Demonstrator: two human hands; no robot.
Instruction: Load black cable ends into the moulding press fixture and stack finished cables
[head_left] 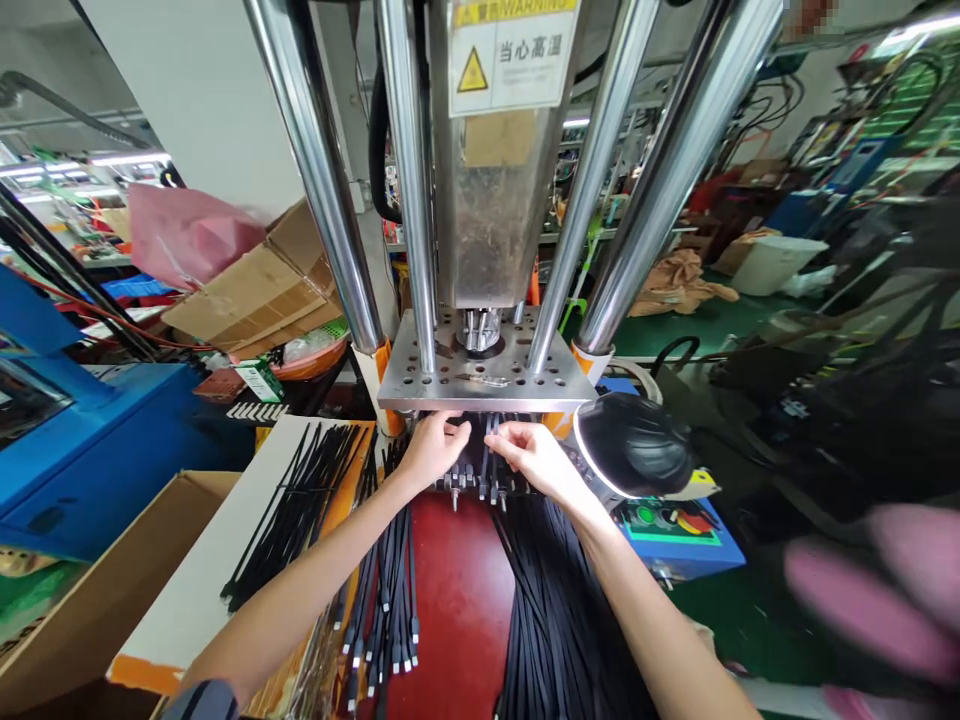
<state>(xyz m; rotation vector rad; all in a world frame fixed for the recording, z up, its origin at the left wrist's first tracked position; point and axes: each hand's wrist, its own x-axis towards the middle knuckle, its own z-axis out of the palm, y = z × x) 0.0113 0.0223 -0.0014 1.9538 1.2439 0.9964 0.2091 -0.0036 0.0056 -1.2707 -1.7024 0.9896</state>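
My right hand (531,456) is closed in a pinch on a black cable (493,462) that stands in the metal fixture (466,480) under the press plate. My left hand (436,448) reaches to the fixture's left side, just below the plate edge, with its fingers bent together. Whatever those fingers hold, if anything, cannot be made out. Along the fixture's front edge sit several small dark connectors. A thick bundle of black cables (562,610) lies below my right forearm. Left of the red table surface (461,600), more cables with pale metal plugs (390,600) hang in a bunch.
The steel press plate (487,390) and its upright rods (330,180) stand close above my hands. A warning label (514,60) is on the press. Black cables (300,490) lie on a white board at left. A black round lamp-like cover (637,445) and a blue control box (682,535) stand right.
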